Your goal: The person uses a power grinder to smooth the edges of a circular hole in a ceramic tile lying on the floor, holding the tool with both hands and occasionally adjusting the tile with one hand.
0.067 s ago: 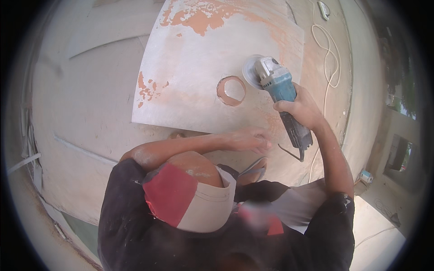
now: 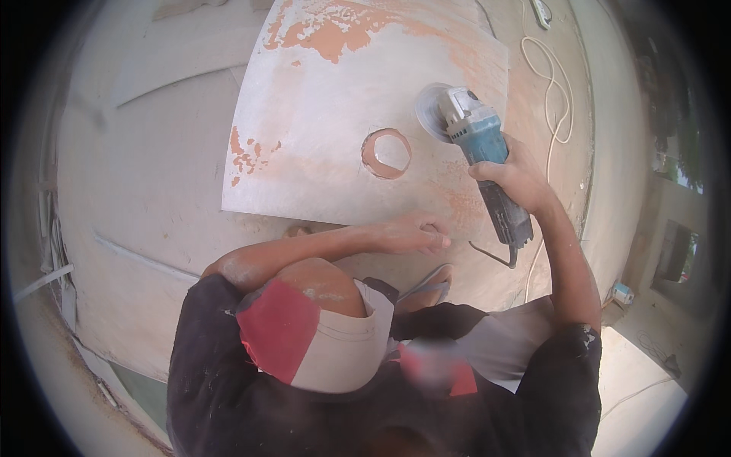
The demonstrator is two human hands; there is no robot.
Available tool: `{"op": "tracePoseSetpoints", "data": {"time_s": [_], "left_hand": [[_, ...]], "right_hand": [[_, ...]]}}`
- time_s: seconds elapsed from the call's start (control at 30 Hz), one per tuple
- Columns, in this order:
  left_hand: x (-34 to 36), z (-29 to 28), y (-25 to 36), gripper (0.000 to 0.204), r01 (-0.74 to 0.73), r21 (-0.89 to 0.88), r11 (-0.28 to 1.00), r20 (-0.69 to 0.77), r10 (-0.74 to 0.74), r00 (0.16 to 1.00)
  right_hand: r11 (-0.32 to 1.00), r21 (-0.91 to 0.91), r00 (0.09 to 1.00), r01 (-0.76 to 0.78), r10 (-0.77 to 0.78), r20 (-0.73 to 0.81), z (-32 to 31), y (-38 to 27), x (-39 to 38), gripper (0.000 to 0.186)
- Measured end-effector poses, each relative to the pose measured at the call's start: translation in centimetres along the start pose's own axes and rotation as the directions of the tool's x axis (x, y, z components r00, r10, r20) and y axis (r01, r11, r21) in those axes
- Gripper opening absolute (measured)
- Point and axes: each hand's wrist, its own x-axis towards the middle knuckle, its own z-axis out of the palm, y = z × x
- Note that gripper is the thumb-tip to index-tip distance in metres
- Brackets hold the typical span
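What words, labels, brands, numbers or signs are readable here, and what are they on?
None can be read.
Blue-and-black power tool in the right hand: any marking is too small or blurred.
White panel: orange-brown patches, no legible writing.
Red-and-beige cap: no legible lettering.

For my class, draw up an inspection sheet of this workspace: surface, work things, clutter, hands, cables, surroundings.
Surface: pale, flat floor.
Work things: blue and black angle grinder, its round, pale disc over a flat, white panel with orange patches and an orange ring; contact cannot be told.
Clutter: white, oblong item at upper right, perhaps a power strip.
Hands: right hand grips the grinder; left hand, loosely curled, shows nothing held.
Cables: thin, pale cable looped right of the panel; black cord at the grinder's rear.
Surroundings: small, boxy, blue and white item at far right, kind unclear.
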Motion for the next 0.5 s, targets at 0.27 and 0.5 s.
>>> {"op": "tracePoseSetpoints", "data": {"time_s": [0.27,0.5], "left_hand": [[-1.3,-0.3,1.2,0.044,0.100,0.230,0.968,-0.160,-0.064,0.985],[-1.3,0.3,6.0,0.044,0.300,0.500,0.812,-0.297,-0.165,0.941]], "right_hand": [[0.978,0.207,0.985,0.013,0.024,-0.171,-6.6,3.7,-2.7,0.062],[0.911,0.389,0.919,0.136,0.031,-0.393,-13.2,12.3,-6.4,0.049]]}}
